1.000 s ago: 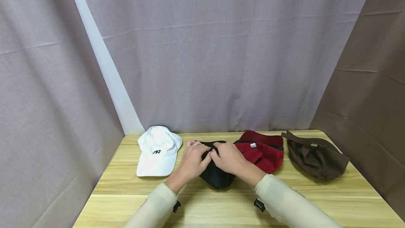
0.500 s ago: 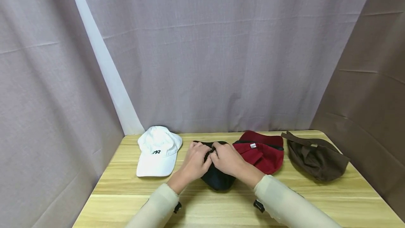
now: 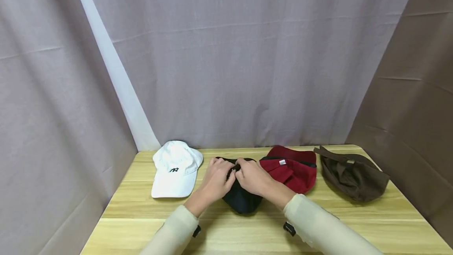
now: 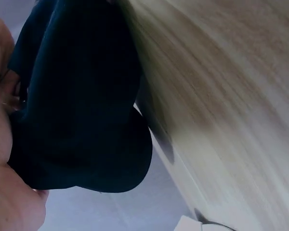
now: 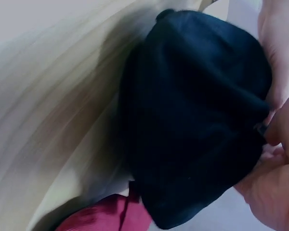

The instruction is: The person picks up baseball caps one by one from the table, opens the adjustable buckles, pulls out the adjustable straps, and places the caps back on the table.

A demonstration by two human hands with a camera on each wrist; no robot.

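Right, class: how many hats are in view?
4: white cloth cap, left; black cloth cap, in left hand and right hand; red cloth cap, beside the black one; brown cloth hat, far right.

The held cap [image 3: 242, 200] is black, the neighbouring cap [image 3: 299, 177] red, the black-lettered cap [image 3: 175, 182] white.

Flat light wood-grain table [image 3: 242, 237]. On surface: dark red peaked cloth cap [image 3: 300, 174]; left of red cap, white peaked cloth cap [image 3: 177, 172]; right, dark brown cloth hat [image 3: 354, 178]. Adjacent left, black cloth cap [image 3: 242, 200]; table contact unclear.
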